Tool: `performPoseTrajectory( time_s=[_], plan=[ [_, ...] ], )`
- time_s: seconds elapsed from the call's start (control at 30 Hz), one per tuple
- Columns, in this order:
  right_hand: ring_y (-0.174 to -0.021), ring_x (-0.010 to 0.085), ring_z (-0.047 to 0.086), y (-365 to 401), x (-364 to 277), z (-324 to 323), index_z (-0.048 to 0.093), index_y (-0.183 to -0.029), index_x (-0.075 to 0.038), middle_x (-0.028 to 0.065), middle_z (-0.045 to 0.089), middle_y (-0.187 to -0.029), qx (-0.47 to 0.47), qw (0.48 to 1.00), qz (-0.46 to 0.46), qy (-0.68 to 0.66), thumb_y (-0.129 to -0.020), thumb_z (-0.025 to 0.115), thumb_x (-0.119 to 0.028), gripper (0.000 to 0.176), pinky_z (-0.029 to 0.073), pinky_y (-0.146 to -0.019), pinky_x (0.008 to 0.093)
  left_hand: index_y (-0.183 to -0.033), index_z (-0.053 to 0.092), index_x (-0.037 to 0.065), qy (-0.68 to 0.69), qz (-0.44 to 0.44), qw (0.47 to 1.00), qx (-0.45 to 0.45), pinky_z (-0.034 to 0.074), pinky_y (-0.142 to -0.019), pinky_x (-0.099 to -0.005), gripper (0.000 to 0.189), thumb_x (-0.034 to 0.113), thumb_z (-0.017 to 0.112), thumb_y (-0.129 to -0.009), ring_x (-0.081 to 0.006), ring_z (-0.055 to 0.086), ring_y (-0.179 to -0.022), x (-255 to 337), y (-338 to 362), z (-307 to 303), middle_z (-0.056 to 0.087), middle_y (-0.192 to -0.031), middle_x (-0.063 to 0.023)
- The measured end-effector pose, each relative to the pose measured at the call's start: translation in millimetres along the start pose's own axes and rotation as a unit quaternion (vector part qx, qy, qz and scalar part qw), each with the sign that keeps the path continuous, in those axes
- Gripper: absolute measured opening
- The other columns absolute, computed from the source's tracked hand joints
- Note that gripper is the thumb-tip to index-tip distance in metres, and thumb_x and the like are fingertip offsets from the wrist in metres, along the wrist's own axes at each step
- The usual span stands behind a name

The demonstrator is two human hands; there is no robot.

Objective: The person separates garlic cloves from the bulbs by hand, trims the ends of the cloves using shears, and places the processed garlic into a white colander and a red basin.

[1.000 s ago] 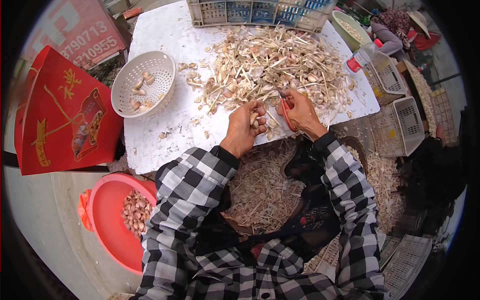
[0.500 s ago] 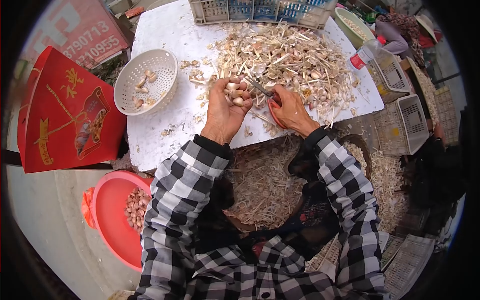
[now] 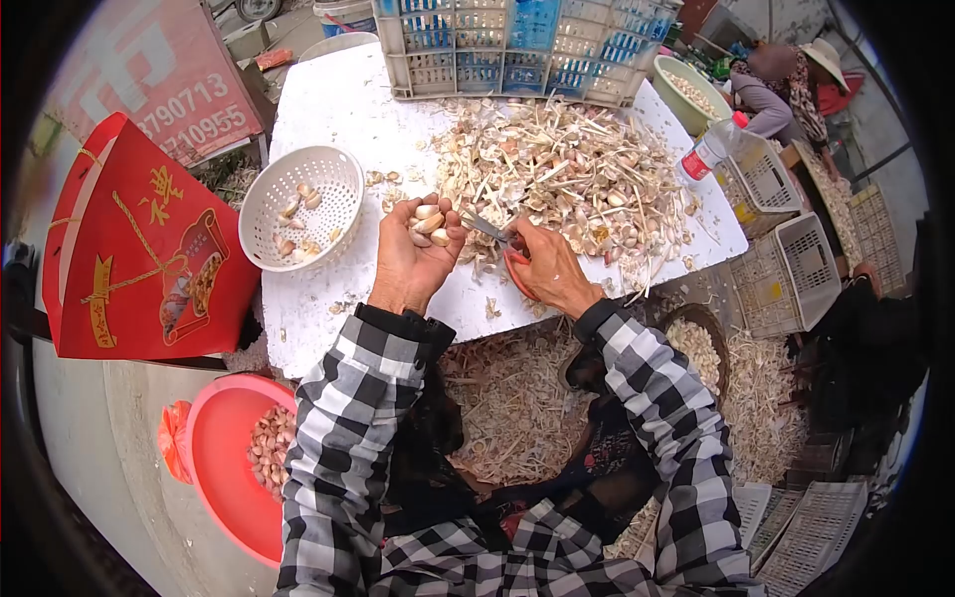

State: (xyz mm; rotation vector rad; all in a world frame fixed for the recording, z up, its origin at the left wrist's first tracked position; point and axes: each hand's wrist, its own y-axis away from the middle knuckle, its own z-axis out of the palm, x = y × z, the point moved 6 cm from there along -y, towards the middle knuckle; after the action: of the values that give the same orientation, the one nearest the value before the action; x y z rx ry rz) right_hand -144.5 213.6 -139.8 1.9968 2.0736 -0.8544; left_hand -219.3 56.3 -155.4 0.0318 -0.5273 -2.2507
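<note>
My left hand (image 3: 410,257) is cupped palm up around several peeled garlic cloves (image 3: 429,221), just right of a white perforated basket (image 3: 298,205) that has a few cloves in it. My right hand (image 3: 545,267) grips red-handled scissors (image 3: 500,242), their metal blades pointing left toward the cloves in my left hand. Both hands hover over the near side of a white table (image 3: 328,109). A big pile of garlic stalks, skins and bulbs (image 3: 562,179) covers the table behind the hands.
A grey plastic crate (image 3: 517,45) stands at the table's far edge. A red bag (image 3: 139,249) sits at left, a red basin of garlic cloves (image 3: 234,463) below it. Husks (image 3: 517,383) litter the floor. White baskets (image 3: 791,264), a bottle (image 3: 706,149) and another person (image 3: 781,75) are at right.
My left hand turned palm up with cloves and moved left toward the white basket. My right hand followed with the scissors, blades now pointing left.
</note>
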Motion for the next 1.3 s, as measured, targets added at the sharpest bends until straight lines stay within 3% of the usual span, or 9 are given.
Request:
performPoseTrajectory(
  time_s=[0.27, 0.4, 0.5, 0.67, 0.8, 0.97, 1.03, 1.1, 1.3],
  plan=[
    [-0.067, 0.0167, 0.064, 38, 79, -123, 0.059, -0.096, -0.002, 0.0095, 0.064, -0.071, 0.181, 0.950, 0.248, -0.059, -0.077, 0.069, -0.016, 0.025, 0.048, -0.059, 0.0303, -0.087, 0.053, 0.005, -0.043, 0.003, 0.999, -0.014, 0.048, -0.057, -0.0267, 0.012, 0.017, 0.052, -0.089, -0.0180, 0.058, -0.071, -5, -4, 1, 0.060, -0.083, -0.0072],
    [-0.084, 0.0272, 0.066, 103, 199, -172, 0.061, -0.103, -0.004, 0.0160, 0.067, -0.090, 0.233, 0.847, 0.471, 0.083, -0.072, 0.070, -0.025, 0.039, 0.050, -0.073, 0.0348, -0.094, 0.054, 0.004, -0.077, -0.018, 0.997, -0.022, 0.048, -0.055, -0.0263, 0.013, 0.016, 0.051, -0.090, -0.0185, 0.057, -0.070, -18, -2, 7, 0.059, -0.084, -0.0073],
    [-0.090, 0.0305, 0.064, 140, 255, -186, 0.060, -0.109, -0.005, 0.0174, 0.066, -0.098, 0.210, 0.828, 0.502, 0.134, -0.072, 0.068, -0.021, 0.041, 0.049, -0.078, 0.0371, -0.095, 0.055, 0.005, -0.076, -0.042, 0.996, -0.014, 0.047, -0.054, -0.0257, 0.013, 0.016, 0.049, -0.090, -0.0179, 0.057, -0.067, -25, -5, 10, 0.059, -0.083, -0.0071],
    [-0.085, 0.0383, 0.064, 142, 281, -208, 0.062, -0.107, -0.002, 0.0253, 0.064, -0.099, 0.179, 0.846, 0.437, 0.248, -0.071, 0.063, -0.026, 0.044, 0.049, -0.079, 0.0453, -0.094, 0.056, 0.006, -0.109, -0.065, 0.992, -0.017, 0.046, -0.053, -0.0254, 0.014, 0.017, 0.048, -0.090, -0.0169, 0.056, -0.065, -45, -10, 15, 0.060, -0.080, -0.0069],
    [-0.085, 0.0369, 0.064, 131, 306, -222, 0.063, -0.093, -0.002, 0.0273, 0.063, -0.091, 0.118, 0.847, 0.405, 0.324, -0.077, 0.065, -0.020, 0.025, 0.051, -0.074, 0.0439, -0.092, 0.056, 0.007, -0.132, -0.087, 0.987, 0.000, 0.045, -0.052, -0.0254, 0.014, 0.018, 0.049, -0.089, -0.0157, 0.055, -0.063, -63, -9, 21, 0.059, -0.079, -0.0061],
    [-0.088, 0.0376, 0.061, 122, 319, -222, 0.063, -0.096, 0.001, 0.0239, 0.061, -0.093, 0.104, 0.827, 0.406, 0.374, -0.081, 0.059, -0.013, 0.021, 0.051, -0.075, 0.0435, -0.091, 0.055, 0.006, -0.144, -0.102, 0.984, 0.017, 0.043, -0.050, -0.0265, 0.014, 0.018, 0.050, -0.089, -0.0154, 0.053, -0.060, -76, -13, 22, 0.058, -0.077, -0.0055],
    [-0.089, 0.0375, 0.059, 105, 311, -220, 0.065, -0.101, -0.001, 0.0230, 0.061, -0.095, 0.177, 0.865, 0.249, 0.399, -0.082, 0.055, -0.009, 0.023, 0.049, -0.078, 0.0435, -0.092, 0.055, 0.006, -0.142, -0.109, 0.984, 0.007, 0.043, -0.050, -0.0264, 0.014, 0.018, 0.050, -0.089, -0.0154, 0.052, -0.059, -82, -15, 24, 0.057, -0.076, -0.0050],
    [-0.091, 0.0378, 0.058, 86, 310, -206, 0.064, -0.104, 0.001, 0.0228, 0.061, -0.097, 0.181, 0.923, 0.255, 0.224, -0.080, 0.054, -0.008, 0.027, 0.046, -0.083, 0.0439, -0.093, 0.054, 0.006, -0.171, -0.097, 0.980, 0.029, 0.042, -0.051, -0.0264, 0.014, 0.018, 0.050, -0.089, -0.0154, 0.052, -0.060, -84, -14, 26, 0.057, -0.075, -0.0045],
    [-0.091, 0.0378, 0.061, 60, 322, -182, 0.064, -0.101, 0.001, 0.0242, 0.062, -0.100, 0.141, 0.936, 0.258, 0.194, -0.075, 0.064, -0.013, 0.030, 0.049, -0.082, 0.0421, -0.093, 0.053, 0.007, -0.200, -0.091, 0.974, 0.060, 0.038, -0.049, -0.0229, 0.014, 0.020, 0.046, -0.092, -0.0105, 0.049, -0.058, -93, -13, 30, 0.054, -0.072, -0.0006]
  ],
)
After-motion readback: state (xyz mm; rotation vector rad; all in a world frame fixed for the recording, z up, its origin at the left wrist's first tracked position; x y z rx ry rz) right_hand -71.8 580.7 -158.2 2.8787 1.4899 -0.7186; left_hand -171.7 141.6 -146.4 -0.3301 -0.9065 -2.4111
